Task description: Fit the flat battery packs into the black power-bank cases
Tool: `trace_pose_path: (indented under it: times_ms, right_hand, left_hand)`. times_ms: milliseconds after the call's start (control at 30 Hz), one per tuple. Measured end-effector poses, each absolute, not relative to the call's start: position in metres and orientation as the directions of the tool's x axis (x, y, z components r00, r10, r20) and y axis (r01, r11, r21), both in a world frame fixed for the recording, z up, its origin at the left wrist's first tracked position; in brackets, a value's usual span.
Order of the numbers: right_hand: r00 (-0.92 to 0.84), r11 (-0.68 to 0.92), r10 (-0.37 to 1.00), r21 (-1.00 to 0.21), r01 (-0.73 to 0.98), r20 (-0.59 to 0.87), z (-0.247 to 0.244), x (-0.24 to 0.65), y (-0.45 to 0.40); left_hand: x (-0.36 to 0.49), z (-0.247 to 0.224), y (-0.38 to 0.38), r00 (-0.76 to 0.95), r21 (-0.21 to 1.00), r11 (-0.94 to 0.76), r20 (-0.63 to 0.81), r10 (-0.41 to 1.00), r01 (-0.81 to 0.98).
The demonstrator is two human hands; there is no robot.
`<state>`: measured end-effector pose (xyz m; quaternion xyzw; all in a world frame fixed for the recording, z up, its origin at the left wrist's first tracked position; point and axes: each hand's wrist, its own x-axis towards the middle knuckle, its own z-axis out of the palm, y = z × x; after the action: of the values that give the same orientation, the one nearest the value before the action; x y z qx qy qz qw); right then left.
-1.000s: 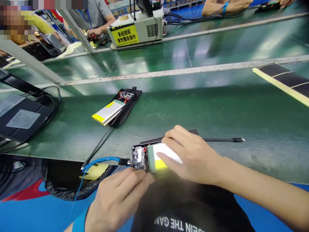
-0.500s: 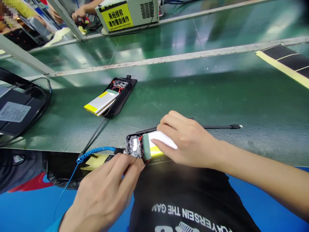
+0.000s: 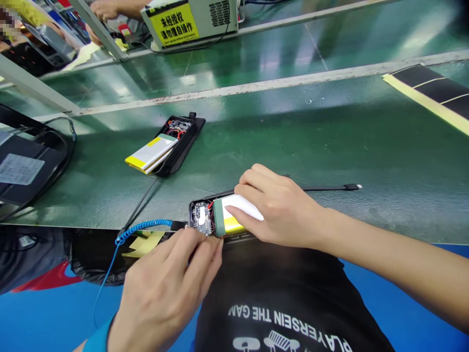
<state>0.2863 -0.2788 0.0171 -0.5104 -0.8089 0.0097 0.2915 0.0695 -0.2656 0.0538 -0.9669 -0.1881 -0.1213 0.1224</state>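
On the green bench (image 3: 293, 146), right hand (image 3: 282, 208) fingers wrap a pouch battery (image 3: 234, 224) in a black case (image 3: 192, 210) beside the circuit board (image 3: 201, 218); left hand (image 3: 163, 288) fingers sit at the case's edge, grip unclear.

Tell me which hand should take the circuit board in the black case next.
Left hand, probably: its fingertips are at the edge of the circuit board, while the right hand is occupied, lying on the battery pack beside the board.
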Motion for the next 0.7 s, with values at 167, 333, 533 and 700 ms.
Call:
trace_pose_path:
  times_ms: [167,333,533,700]
  right_hand:
    - [-0.296,0.477,0.815,-0.286,0.831,0.499,0.015,0.286,-0.279]
    - [-0.298,0.489,0.789,-0.255,0.834,0.538,0.013,0.286,-0.279]
    - [-0.287,0.486,0.776,-0.243,0.840,0.561,0.010,0.285,-0.280]
    - [-0.290,0.495,0.780,-0.262,0.829,0.555,0.010,0.285,-0.280]
  left_hand:
    - [0.066,0.049,-0.265,0.917,-0.214,-0.914,0.286,0.279,0.345]
    - [0.059,0.043,-0.249,0.878,-0.203,-0.910,0.401,0.259,0.361]
    - [0.059,0.043,-0.230,0.894,-0.196,-0.928,0.390,0.221,0.316]
    - [0.070,0.049,-0.216,0.940,-0.097,-0.962,0.257,0.225,0.256]
